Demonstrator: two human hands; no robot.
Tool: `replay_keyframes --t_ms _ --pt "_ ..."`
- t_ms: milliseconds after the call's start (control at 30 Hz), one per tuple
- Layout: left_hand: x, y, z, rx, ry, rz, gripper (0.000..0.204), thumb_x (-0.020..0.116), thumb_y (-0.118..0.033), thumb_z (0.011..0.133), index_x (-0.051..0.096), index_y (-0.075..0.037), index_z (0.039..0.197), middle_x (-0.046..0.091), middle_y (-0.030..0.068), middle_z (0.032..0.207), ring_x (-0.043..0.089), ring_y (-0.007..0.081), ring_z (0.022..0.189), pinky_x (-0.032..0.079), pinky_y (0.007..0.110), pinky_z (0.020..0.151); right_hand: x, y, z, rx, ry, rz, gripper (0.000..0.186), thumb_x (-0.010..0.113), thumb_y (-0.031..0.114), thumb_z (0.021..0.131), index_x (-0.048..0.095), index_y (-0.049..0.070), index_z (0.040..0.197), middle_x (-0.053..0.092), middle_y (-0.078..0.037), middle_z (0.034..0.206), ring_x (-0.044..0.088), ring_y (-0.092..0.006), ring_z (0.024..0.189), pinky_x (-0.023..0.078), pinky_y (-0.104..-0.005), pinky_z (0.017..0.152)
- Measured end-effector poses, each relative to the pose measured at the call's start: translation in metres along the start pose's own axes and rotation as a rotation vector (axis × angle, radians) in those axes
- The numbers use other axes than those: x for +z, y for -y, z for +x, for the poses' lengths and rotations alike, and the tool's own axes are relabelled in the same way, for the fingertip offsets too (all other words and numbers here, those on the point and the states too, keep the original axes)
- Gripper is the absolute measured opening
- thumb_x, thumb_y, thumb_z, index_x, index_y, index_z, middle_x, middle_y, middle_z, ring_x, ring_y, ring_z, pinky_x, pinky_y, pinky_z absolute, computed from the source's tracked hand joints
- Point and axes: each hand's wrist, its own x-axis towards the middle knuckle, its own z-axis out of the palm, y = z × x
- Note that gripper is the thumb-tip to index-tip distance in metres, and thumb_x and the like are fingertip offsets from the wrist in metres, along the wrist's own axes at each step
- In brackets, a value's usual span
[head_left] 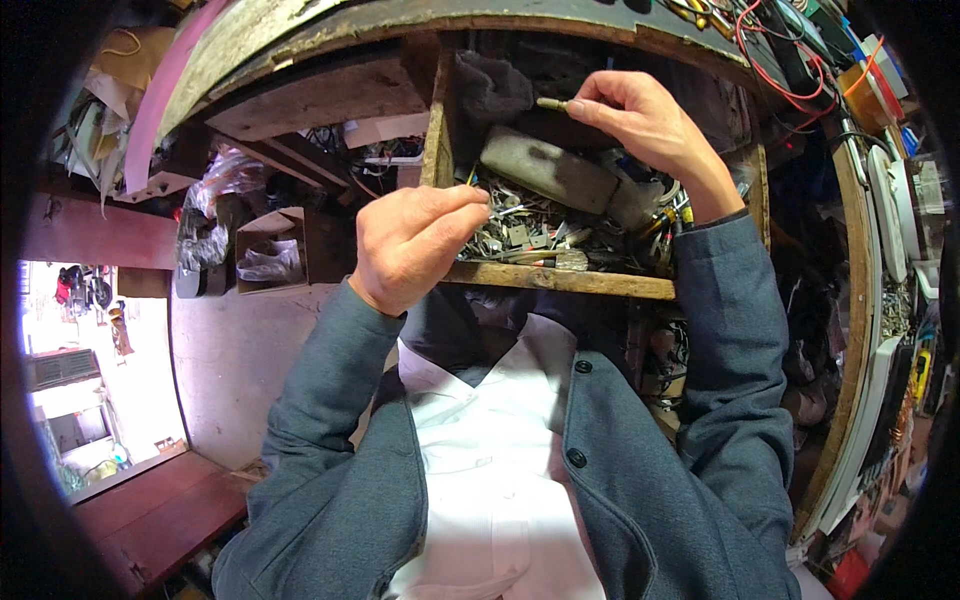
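My right hand (pixel 645 120) is over the far part of an open wooden drawer (pixel 570 281). Between its thumb and fingers it pinches a short, thin, yellowish-green rod-like piece (pixel 551 103), which points left. Over the drawer's left wall, my left hand (pixel 415 240) is closed with fingertips together; what they hold, if anything, is hidden. A thin yellow bit (pixel 472 174) shows just beyond those fingertips, and I cannot tell whether it is held. Below the hands, the drawer holds many small metal parts (pixel 520 232) and a long greyish-white block (pixel 545 168) lying aslant.
A worn bench top (pixel 330 40) overhangs the drawer. Several tools with yellow handles (pixel 672 215) lie at the drawer's right side. On the left stands a cardboard box (pixel 270 250) with plastic bags. Red wires (pixel 790 60) and cluttered shelving (pixel 885 230) line the right.
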Motion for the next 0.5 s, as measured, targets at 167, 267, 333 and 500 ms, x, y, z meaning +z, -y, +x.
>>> replay_keyframes --t_ms 167,267,333,500 --pt "0.002 0.000 -0.001 0.034 -0.029 0.030 0.021 0.072 -0.002 0.074 0.072 -0.004 0.095 0.075 0.0104 0.097 0.073 0.0251 0.079 0.057 0.034 0.065 0.000 0.001 -0.001 0.006 0.010 -0.002 0.028 0.068 0.027 0.099 0.068 0.000 0.093 0.051 0.007 0.071 0.044 -0.0041 0.067 0.037 -0.0254 0.058" --pt "0.000 0.004 0.002 0.036 -0.008 0.067 0.020 0.072 -0.003 0.073 0.072 -0.004 0.093 0.074 0.0103 0.097 0.073 0.0256 0.080 0.058 0.035 0.068 0.001 0.000 -0.002 -0.005 0.004 0.020 0.028 0.067 0.027 0.100 0.068 0.000 0.093 0.050 0.007 0.071 0.044 -0.0042 0.067 0.037 -0.0254 0.058" --pt "-0.006 0.005 0.002 -0.016 0.041 0.058 0.015 0.074 -0.001 0.078 0.072 -0.003 0.092 0.075 0.0123 0.098 0.074 0.0286 0.083 0.058 0.037 0.073 0.000 0.000 -0.002 -0.003 0.006 0.031 0.028 0.067 0.027 0.100 0.067 0.000 0.093 0.050 0.008 0.071 0.044 -0.0041 0.067 0.037 -0.0254 0.058" --pt "-0.011 0.010 0.003 -0.106 0.206 0.197 0.015 0.074 -0.003 0.077 0.071 -0.006 0.090 0.075 0.0060 0.101 0.071 0.0272 0.100 0.055 0.043 0.094 0.001 -0.004 0.000 -0.032 -0.017 0.035 0.033 0.069 0.033 0.096 0.070 0.000 0.092 0.054 0.000 0.066 0.049 -0.0100 0.062 0.040 -0.0311 0.055"
